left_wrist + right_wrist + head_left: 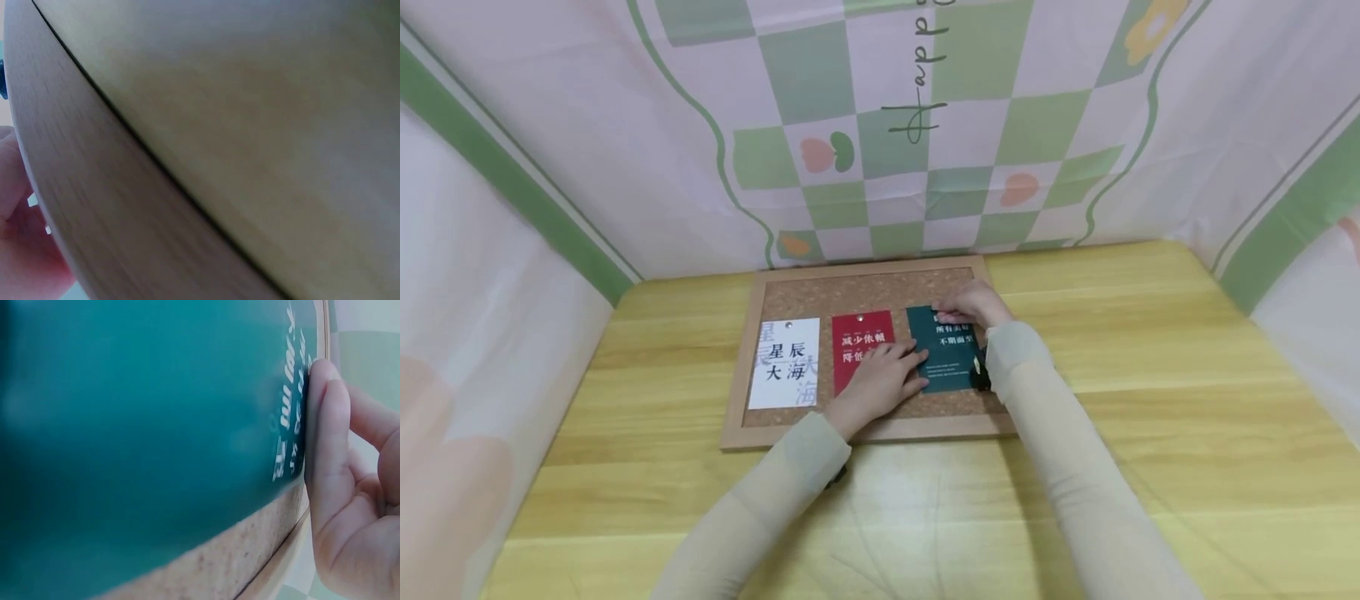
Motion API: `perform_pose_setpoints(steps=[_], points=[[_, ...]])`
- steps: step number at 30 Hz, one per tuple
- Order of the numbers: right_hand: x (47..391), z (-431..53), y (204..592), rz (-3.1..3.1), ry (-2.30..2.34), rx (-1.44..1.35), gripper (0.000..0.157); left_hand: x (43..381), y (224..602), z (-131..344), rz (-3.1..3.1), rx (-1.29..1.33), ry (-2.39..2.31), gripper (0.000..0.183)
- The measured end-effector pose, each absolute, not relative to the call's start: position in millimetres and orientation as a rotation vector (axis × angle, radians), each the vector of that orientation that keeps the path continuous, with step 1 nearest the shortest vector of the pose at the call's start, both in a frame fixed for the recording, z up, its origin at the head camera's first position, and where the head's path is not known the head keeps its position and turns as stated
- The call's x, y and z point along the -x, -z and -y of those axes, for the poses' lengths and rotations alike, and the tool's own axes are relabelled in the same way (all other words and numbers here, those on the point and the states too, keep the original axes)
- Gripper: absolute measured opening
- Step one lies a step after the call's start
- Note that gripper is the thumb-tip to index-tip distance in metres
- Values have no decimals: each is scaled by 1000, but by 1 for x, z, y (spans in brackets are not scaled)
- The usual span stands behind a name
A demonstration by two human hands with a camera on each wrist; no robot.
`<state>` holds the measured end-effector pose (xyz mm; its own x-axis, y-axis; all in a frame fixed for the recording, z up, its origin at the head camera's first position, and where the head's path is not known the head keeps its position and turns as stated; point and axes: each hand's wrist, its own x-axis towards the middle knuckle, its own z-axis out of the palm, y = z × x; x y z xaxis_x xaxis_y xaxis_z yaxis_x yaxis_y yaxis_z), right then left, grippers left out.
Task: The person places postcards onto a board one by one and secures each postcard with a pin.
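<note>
A dark green card (943,367) with white writing lies on a framed cork board (865,292). My right hand (976,303) presses its fingertips on the card's upper part; what is under them is hidden. In the right wrist view, its extended fingers (328,431) lie against the green card (156,425). With fingers spread, my left hand (880,382) rests over the red card (861,327), covering its lower part, and its fingertips touch the green card's left edge. A white card (785,367) is on the board's left side.
Small round pins show at the tops of the white and red cards. The wooden frame (880,429) borders the cork. Beneath it is a yellow wood-grain table (1150,350), enclosed by patterned cloth (895,150) behind and at both sides.
</note>
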<state>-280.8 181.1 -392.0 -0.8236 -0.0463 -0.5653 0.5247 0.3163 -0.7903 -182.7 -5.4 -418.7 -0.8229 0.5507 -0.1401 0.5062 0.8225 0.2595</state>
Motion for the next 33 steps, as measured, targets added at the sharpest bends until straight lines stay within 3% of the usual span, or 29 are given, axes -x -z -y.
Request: perform_pose_setpoints(steps=[17, 25, 33], points=[[281, -176, 389, -2142, 1469, -428, 39, 184, 420, 8, -2804, -822, -325, 54], [282, -176, 390, -2176, 1446, -377, 22, 183, 421, 8, -2804, -830, -334, 53], [282, -179, 391, -2157, 1440, -359, 36, 182, 420, 5, -2801, -830, -320, 53]])
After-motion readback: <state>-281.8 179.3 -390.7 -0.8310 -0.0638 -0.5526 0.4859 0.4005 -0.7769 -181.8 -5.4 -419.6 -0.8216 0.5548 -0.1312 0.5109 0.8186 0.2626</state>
